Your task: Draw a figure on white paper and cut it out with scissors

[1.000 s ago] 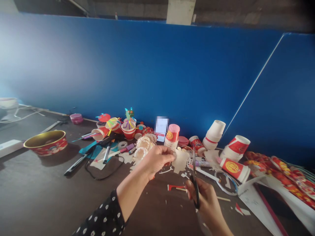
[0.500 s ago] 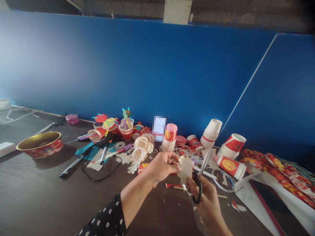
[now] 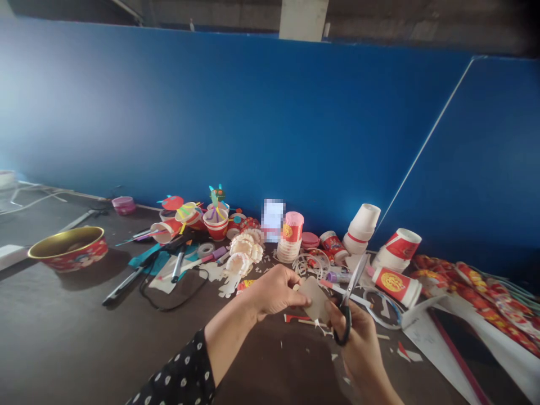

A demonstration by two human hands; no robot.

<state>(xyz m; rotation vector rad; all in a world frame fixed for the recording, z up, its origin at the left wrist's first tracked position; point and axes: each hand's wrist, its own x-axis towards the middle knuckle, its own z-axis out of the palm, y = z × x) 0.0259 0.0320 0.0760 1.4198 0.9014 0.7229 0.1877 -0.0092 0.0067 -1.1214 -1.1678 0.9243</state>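
Observation:
My left hand (image 3: 280,291) pinches the left edge of a small pale piece of paper (image 3: 317,299) with rounded corners. On the other side, my right hand (image 3: 354,325) is closed round the black handle of a pair of scissors (image 3: 353,286), whose blades point up and away from the paper. The right thumb and fingertips also touch the paper's right edge. Under my hands lie thin paper scraps (image 3: 323,326) and a red-and-white strip (image 3: 296,318).
Stacked paper cups (image 3: 361,225) and a red cup (image 3: 396,284) stand and lie to the right, near a phone (image 3: 476,351). A gold-rimmed tin (image 3: 70,253) is at left. Markers (image 3: 178,265), tape (image 3: 206,250) and cup crafts (image 3: 217,216) crowd the back by the blue wall (image 3: 253,112).
The paper has turned and tilted between my hands. My right hand has shifted slightly right and down with the scissors, and my left hand has moved a little left.

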